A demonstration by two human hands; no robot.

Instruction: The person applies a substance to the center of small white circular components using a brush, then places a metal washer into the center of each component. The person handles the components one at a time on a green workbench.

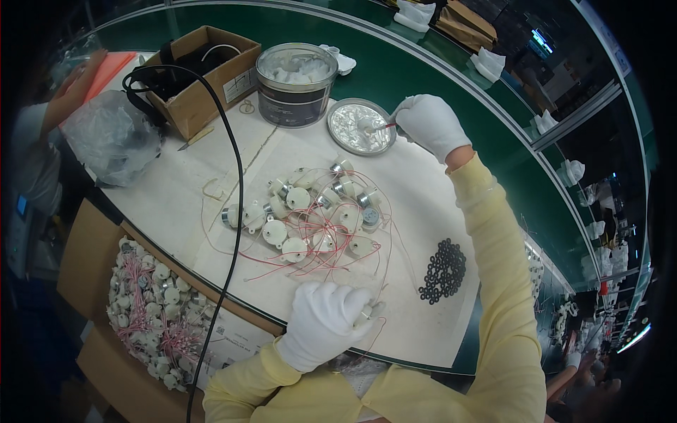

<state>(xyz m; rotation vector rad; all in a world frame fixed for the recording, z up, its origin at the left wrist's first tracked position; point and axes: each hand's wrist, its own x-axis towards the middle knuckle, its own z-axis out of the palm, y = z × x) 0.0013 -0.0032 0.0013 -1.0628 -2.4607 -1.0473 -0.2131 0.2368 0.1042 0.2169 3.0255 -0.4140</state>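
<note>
My left hand (321,326), in a white glove, is closed around a small white-and-silver motor (367,313) near the table's front edge. A thin wire trails from that motor. Farther off, my gloved right hand (431,125) pinches a thin reddish stick-like tool (385,127). Its tip reaches into a round shallow lid (330,134) holding a whitish, glossy paste (360,121); whether it touches the paste I cannot tell. Between my hands lies a loose group of similar motors (298,199) with tangled red wires. Small black rings (443,271) form a pile to the right.
A grey tub (295,104) with whitish contents stands behind the motors, beside a cardboard box (211,95). A black cable (238,204) arches across the left side. Lower left, an open carton (92,261) holds many motors. Another person's arm (74,92) is beside a plastic bag (113,141).
</note>
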